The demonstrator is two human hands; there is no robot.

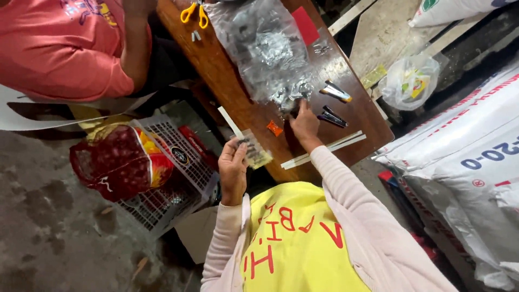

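My left hand [232, 168] is closed around a small clear packet [253, 152] with dark pieces inside, held just over the near edge of the wooden table [227, 81]. My right hand [304, 125] reaches with loose fingers into the small metal parts [292, 93] spilling from a clear plastic bag [262, 43]. An orange piece [274, 128] lies between my hands.
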